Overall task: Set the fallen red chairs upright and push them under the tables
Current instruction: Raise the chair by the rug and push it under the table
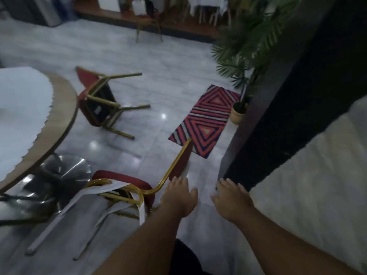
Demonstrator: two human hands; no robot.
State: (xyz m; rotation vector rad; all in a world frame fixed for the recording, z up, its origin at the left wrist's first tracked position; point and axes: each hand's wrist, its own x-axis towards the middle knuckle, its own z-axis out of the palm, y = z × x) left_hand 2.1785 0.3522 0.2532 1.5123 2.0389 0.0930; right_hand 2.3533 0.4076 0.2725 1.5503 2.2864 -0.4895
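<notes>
While both bare hands reach down, fingers spread and gripping nothing, the left hand [179,195] hovers just by the gold frame of the nearest fallen red-cushioned chair [127,187], the right hand [231,199] apart at three o'clock. This looks like the righting step. Next, I judge, they must grasp its backrest and tip it up. A second toppled red chair [99,100] lies at eleven o'clock, beside the round cloth-draped table [63,116].
</notes>
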